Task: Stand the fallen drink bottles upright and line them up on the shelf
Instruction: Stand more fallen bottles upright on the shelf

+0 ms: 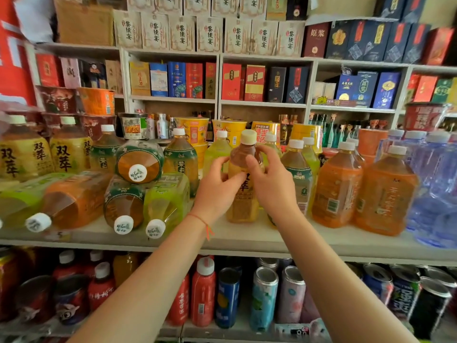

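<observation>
A yellow-labelled tea bottle (243,194) with a cream cap stands upright near the middle of the white shelf (247,240). My left hand (217,186) grips its left side and my right hand (272,184) its right side. To the left, several bottles lie on their sides with caps toward me: an orange one (74,201), a green-banded one (123,206), a lime-green one (165,201), and another green-banded one (139,162) stacked on top. Upright bottles stand behind and to both sides.
Two upright orange bottles (336,184) and big clear water jugs (435,184) fill the shelf's right end. Tall yellow-labelled bottles (24,154) stand at the left. Instant noodle cups and boxed goods fill the shelves behind; cans and red bottles (202,293) crowd the shelf below.
</observation>
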Demonstrator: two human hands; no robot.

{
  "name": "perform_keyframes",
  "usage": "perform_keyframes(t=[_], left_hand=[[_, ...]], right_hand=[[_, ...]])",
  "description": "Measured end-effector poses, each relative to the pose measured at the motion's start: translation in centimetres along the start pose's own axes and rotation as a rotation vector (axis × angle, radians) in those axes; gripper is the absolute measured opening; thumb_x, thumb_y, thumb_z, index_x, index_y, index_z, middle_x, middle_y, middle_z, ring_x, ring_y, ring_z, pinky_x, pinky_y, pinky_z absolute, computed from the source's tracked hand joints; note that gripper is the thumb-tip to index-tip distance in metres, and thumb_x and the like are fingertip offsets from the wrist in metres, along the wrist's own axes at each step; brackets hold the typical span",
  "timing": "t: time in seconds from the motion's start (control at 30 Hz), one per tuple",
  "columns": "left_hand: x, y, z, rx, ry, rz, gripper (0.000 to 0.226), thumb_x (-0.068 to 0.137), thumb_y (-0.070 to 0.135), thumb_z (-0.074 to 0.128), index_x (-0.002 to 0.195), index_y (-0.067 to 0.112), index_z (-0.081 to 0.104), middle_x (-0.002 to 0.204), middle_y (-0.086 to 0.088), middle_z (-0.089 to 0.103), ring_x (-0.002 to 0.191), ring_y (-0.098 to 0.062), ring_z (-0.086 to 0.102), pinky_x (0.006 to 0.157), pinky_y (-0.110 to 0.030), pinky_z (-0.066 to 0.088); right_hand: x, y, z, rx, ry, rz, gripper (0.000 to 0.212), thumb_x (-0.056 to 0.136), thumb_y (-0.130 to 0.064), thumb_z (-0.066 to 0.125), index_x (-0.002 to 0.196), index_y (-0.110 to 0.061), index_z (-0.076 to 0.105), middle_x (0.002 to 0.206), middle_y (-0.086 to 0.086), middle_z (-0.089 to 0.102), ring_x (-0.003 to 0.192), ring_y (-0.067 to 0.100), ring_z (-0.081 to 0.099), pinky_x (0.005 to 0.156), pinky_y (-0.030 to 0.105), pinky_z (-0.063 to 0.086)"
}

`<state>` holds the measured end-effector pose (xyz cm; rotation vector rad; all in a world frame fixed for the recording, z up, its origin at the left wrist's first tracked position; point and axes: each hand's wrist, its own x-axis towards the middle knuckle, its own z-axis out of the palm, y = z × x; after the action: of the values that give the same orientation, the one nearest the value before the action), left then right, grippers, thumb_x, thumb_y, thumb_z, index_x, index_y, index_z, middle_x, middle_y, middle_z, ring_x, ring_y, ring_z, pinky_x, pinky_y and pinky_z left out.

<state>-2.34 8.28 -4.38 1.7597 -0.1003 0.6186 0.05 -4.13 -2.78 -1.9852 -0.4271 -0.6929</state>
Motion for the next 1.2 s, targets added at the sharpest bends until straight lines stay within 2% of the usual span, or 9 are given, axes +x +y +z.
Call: perform_keyframes(t=[0.2,0.37,0.5,0.6,0.67,0.8,0.93,1.07,1.2], left_hand=[[2.5,-0.4,0.9,0.303,-0.019,0.021,0.048,0.098,0.049,0.057,0.138,0.023,0.054,0.105,0.01,0.063,0.103,-0.018,0.063,0.086,-0.036,0.051],[1.9,-0.7,-0.7,0.293,-0.14,-0.018,0.042,0.1,0.03,0.056,0.141,0.022,0.054,0.127,-0.001,0.066,0.109,-0.019,0.063,0.091,-0.033,0.051],[-0.6,-0.7,-4.5,0.53,0.083,0.387,0.027,0.096,0.018,0.06,0.121,0.016,0.068,0.119,-0.001,0.07,0.114,-0.018,0.059,0.095,-0.032,0.047],[-1.7,-0.7,-8.2,0.763,0.409,0.64,0.03,0.087,0.016,0.059,0.115,0.011,0.067,0.123,-0.008,0.064,0.122,-0.028,0.051,0.105,-0.043,0.04],[-1.7,-1.1,-11.1,0.848,0.518,0.628,0.04,0.086,0.02,0.06,0.125,0.013,0.061,0.135,-0.011,0.056,0.132,-0.031,0.044,0.113,-0.048,0.033],[-0.5,-3.4,-16.4,0.873,0.394,0.435,0.064,0.086,0.033,0.067,0.145,0.022,0.045,0.159,-0.01,0.036,0.148,-0.033,0.026,0.119,-0.05,0.024],[0.9,-5.1,-18.4,0.864,0.207,0.366,0.071,0.089,0.034,0.072,0.152,0.03,0.039,0.166,-0.006,0.021,0.151,-0.033,0.019,0.12,-0.052,0.027],[1.7,-5.1,-18.5,0.893,0.179,0.405,0.064,0.094,0.041,0.066,0.152,0.036,0.04,0.167,-0.008,0.018,0.151,-0.039,0.016,0.117,-0.056,0.029],[1.9,-5.1,-18.7,0.891,0.172,0.435,0.057,0.095,0.04,0.065,0.149,0.033,0.047,0.166,-0.008,0.022,0.15,-0.037,0.023,0.111,-0.053,0.039]], right_hand=[[1.4,-0.4,0.6,-0.241,-0.038,0.038,0.055,0.106,-0.041,0.041,0.156,-0.02,0.028,0.129,0.011,0.062,0.109,0.031,0.063,0.079,0.039,0.049],[-0.1,-0.6,1.8,-0.326,-0.022,0.03,0.068,0.102,-0.025,0.051,0.158,-0.01,0.017,0.152,0.019,0.035,0.133,0.035,0.044,0.092,0.035,0.041],[-2.3,-2.3,4.0,-0.314,0.214,-0.331,0.051,0.094,-0.007,0.059,0.142,0.002,0.046,0.143,0.023,0.044,0.136,0.035,0.04,0.11,0.043,0.038],[-3.4,-3.9,6.5,-0.19,-0.043,-0.387,0.038,0.096,-0.014,0.061,0.132,-0.003,0.056,0.132,0.013,0.05,0.121,0.027,0.05,0.101,0.034,0.043],[-4.3,-4.8,8.2,-0.102,-0.288,-0.307,0.054,0.097,-0.033,0.061,0.144,-0.014,0.045,0.139,0.006,0.042,0.126,0.021,0.046,0.097,0.021,0.035],[-6.0,-5.3,11.1,-0.091,-0.65,-0.199,0.11,0.075,-0.063,0.076,0.158,-0.035,0.008,0.165,0.003,0.001,0.153,0.025,0.009,0.119,0.042,0.026],[-6.9,-5.1,12.6,-0.304,-0.641,-0.274,0.122,0.07,-0.054,0.084,0.155,-0.047,-0.002,0.164,-0.005,-0.023,0.154,0.031,-0.005,0.118,0.053,0.029],[-7.1,-4.3,13.1,-0.35,-0.529,-0.372,0.119,0.068,-0.064,0.081,0.158,-0.038,0.007,0.167,-0.002,-0.011,0.153,0.03,0.002,0.118,0.052,0.027],[-7.3,-4.6,13.7,-0.453,-0.329,-0.548,0.092,0.084,-0.064,0.067,0.153,-0.011,0.035,0.161,0.01,0.03,0.152,0.033,0.02,0.115,0.053,0.036]])
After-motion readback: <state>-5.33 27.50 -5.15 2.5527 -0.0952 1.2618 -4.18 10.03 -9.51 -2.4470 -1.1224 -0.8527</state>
